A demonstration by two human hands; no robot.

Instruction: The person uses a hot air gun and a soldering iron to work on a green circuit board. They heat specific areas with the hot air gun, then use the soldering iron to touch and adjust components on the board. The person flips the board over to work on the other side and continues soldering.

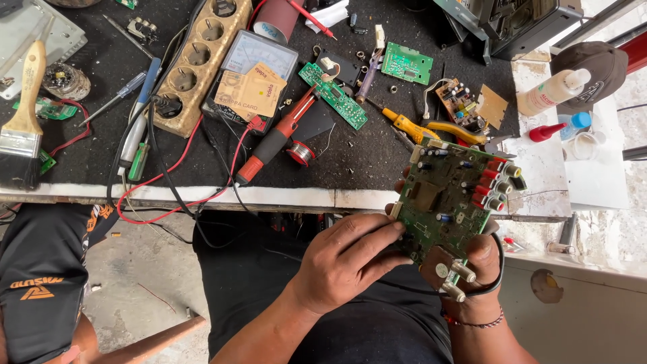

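Both my hands hold a green circuit board [453,195] with red and yellow jacks on its right edge, just in front of the table edge above my lap. My left hand [347,259] grips its lower left side, fingers over the board's face. My right hand [480,266] supports it from below right, near several metal knob shafts [457,280]. A black cable loops around my right wrist.
The black mat [350,158] carries a red-handled soldering iron [276,138], a solder spool [300,152], yellow-handled pliers [431,128], smaller green boards [333,96], a multimeter [259,57], a power strip [199,61], screwdrivers [138,125] and a paintbrush [23,114]. Bottles [552,91] stand at right.
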